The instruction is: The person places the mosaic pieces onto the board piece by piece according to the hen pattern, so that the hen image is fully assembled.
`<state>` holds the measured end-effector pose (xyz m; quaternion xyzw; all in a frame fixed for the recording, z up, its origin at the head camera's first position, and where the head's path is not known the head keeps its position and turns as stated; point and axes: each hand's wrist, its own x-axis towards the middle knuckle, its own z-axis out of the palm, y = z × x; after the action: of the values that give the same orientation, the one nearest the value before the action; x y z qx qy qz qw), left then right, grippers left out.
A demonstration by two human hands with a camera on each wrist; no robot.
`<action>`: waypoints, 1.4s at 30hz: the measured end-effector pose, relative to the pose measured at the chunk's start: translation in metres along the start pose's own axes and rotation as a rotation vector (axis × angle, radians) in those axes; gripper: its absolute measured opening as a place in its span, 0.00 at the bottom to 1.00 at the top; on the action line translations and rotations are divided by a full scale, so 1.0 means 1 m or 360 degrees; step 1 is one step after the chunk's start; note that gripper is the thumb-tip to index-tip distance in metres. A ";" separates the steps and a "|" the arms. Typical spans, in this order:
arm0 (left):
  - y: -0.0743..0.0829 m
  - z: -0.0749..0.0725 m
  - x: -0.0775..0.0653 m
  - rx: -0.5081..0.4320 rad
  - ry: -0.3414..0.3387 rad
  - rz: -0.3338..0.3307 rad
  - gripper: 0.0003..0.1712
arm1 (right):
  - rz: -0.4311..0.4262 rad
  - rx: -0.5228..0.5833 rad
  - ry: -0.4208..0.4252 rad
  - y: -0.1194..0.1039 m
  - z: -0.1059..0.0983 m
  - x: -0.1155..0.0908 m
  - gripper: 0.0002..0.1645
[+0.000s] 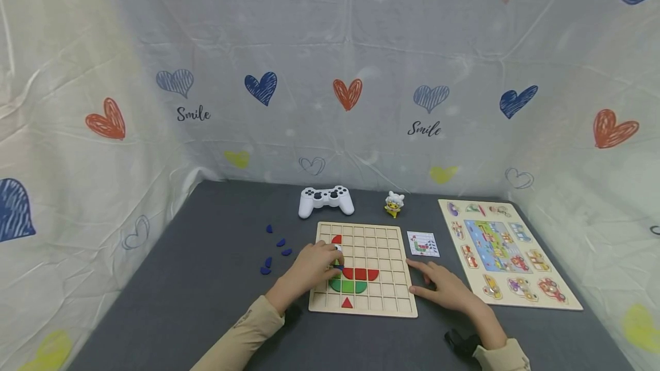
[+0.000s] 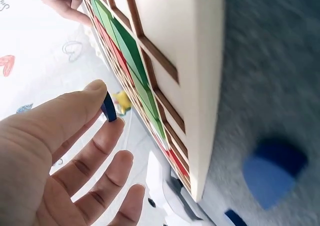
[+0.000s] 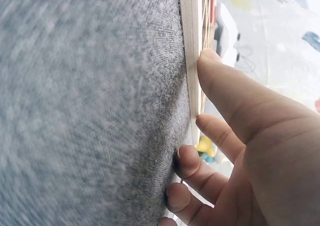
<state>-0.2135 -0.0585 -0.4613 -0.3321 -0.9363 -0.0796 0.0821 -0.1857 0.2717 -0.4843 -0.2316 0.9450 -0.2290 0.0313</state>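
A wooden grid board lies on the dark table, with red, green and other coloured pieces set in some of its squares. Over its left side, my left hand pinches a small blue piece between thumb and index finger; the other fingers are spread. Part of the board is hidden under that hand. At the board's right edge, my right hand touches the rim with thumb and index fingertip. Its remaining fingers rest near the tabletop in the right wrist view. A red triangle sits in a square near the front edge.
Several loose blue pieces lie left of the board. Behind it stand a white game controller and a small figurine. To the right are a printed pattern card and a picture puzzle board. A black object lies by the right wrist.
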 end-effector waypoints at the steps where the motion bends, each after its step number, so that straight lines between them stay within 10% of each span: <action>1: 0.002 0.000 0.001 0.0000 0.0000 0.0008 0.07 | 0.0002 -0.0001 0.0000 0.000 0.000 0.000 0.38; 42: 0.033 0.015 0.078 -0.0250 -0.0246 -0.0041 0.07 | 0.0070 0.0013 -0.0005 0.000 0.000 0.001 0.39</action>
<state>-0.2539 0.0170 -0.4564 -0.3307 -0.9349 -0.1278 -0.0177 -0.1868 0.2715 -0.4842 -0.2109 0.9489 -0.2317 0.0388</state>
